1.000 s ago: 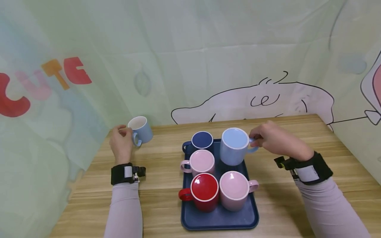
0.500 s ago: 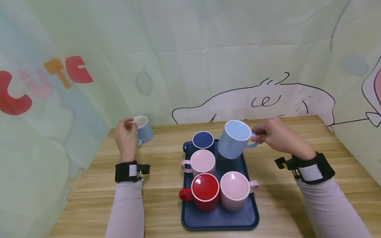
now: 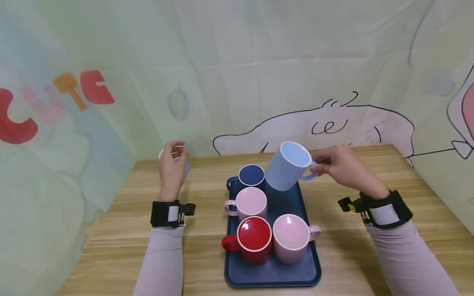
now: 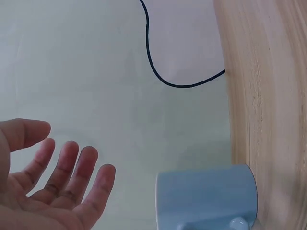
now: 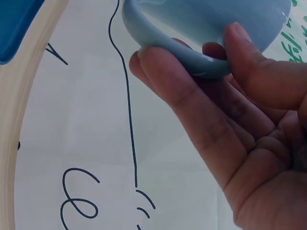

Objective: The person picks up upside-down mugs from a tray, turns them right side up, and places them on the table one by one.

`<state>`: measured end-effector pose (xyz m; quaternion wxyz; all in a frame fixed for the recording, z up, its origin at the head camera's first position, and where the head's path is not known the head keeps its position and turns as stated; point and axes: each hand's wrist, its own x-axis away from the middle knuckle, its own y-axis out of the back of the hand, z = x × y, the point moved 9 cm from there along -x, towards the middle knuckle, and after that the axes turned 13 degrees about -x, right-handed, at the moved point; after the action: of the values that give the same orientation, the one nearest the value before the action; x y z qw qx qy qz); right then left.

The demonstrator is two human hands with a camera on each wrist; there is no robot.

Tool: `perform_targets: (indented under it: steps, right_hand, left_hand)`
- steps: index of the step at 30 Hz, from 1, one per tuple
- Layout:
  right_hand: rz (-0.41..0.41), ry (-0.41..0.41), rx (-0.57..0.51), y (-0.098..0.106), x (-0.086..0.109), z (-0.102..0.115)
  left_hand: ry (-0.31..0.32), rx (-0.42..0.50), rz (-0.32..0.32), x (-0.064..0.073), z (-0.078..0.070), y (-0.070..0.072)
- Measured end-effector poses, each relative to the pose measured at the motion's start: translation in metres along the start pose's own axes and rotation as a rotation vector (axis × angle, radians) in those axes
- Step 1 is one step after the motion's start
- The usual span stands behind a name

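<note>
My right hand (image 3: pixel 338 166) pinches the handle (image 5: pixel 201 64) of a light blue mug (image 3: pixel 286 168), thumb on one side and fingers on the other. The mug tilts to the right, raised over the back right part of a dark blue tray (image 3: pixel 274 277). My left hand (image 3: pixel 173 168) holds nothing; its fingers are loosely bent and apart. Behind it in the head view, mostly hidden, a second light blue mug (image 4: pixel 206 196) stands at the table's back left. On the tray stand a dark blue mug (image 3: pixel 252 176), two pink mugs (image 3: pixel 252 201) and a red mug (image 3: pixel 254 236).
The wooden table (image 3: pixel 200 255) ends at the back against a printed cloth (image 3: pixel 237 82) with letters and line drawings. Handles of the left-hand mugs stick out past the tray's left edge, and the front pink mug's handle (image 3: pixel 314 232) past its right.
My right hand has lifted the light blue mug off the tray, tilting it and drawing it slightly back. My left hand has moved right and a little up, now covering the other light blue mug.
</note>
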<state>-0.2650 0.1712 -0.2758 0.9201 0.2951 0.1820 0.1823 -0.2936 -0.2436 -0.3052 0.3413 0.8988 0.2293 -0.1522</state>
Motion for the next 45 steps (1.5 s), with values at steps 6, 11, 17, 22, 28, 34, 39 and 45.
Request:
perform_targets:
  steps: [6, 11, 17, 22, 28, 34, 39, 45]
  right_hand:
    - [-0.019, -0.024, -0.010, -0.004, -0.001, -0.004]
    - [-0.028, -0.029, -0.030, -0.004, -0.003, -0.005]
    - [-0.055, -0.027, -0.088, -0.003, -0.005, -0.002]
    - [-0.092, -0.020, -0.106, -0.002, -0.006, 0.001]
    - [-0.117, -0.008, -0.160, -0.002, -0.008, 0.005]
    - [-0.152, 0.009, -0.224, -0.003, -0.007, 0.008]
    - [-0.186, 0.008, -0.296, -0.006, -0.007, 0.007]
    - [-0.204, 0.010, -0.396, -0.010, -0.008, 0.003]
  left_hand:
    - [0.006, -0.026, 0.017, 0.002, 0.001, -0.005]
    - [0.012, -0.050, 0.022, 0.001, 0.001, -0.006]
    - [0.000, -0.029, 0.146, 0.002, -0.011, -0.016]
    - [-0.048, -0.008, 0.251, 0.006, -0.023, -0.026]
    - [-0.091, 0.002, 0.308, 0.008, -0.028, -0.033]
    - [-0.098, -0.005, 0.316, 0.009, -0.031, -0.035]
    - [-0.119, 0.006, 0.325, 0.011, -0.037, -0.039]
    - [-0.132, 0.121, 0.407, 0.019, -0.053, -0.048]
